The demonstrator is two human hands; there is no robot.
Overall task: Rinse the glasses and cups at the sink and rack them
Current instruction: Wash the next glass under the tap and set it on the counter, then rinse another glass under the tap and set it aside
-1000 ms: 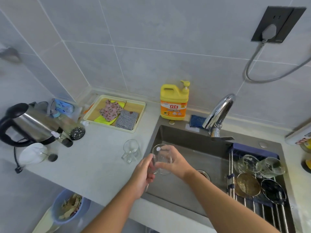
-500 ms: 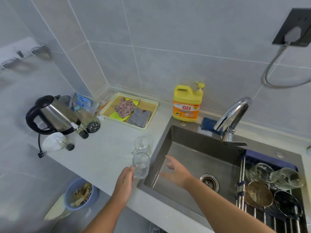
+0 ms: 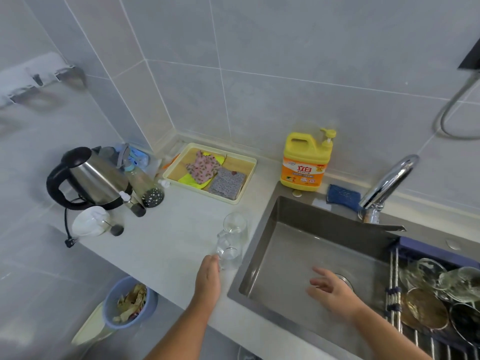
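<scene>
Clear glass tumbler point(image 3: 230, 257) stands upright on the surface point(image 3: 168, 242), just beside the sink point(image 3: 259, 258) rim, with a handled glass mug point(image 3: 235, 224) directly behind it. My left hand point(image 3: 207, 278) touches the tumbler's lower left wall; I cannot tell whether the fingers wrap it. My right hand point(image 3: 335, 292) hovers over the basin near the drain, fingers spread, holding nothing. Procedure for the step in hand: close thumb and fingers fully round the tumbler wall before lifting, clear the sink rim, and avoid knocking the mug. Carry the tumbler under the faucet point(image 3: 387, 183), rinse inside and out, then invert it on the rack point(image 3: 393, 271) beside the glasses lying there.
</scene>
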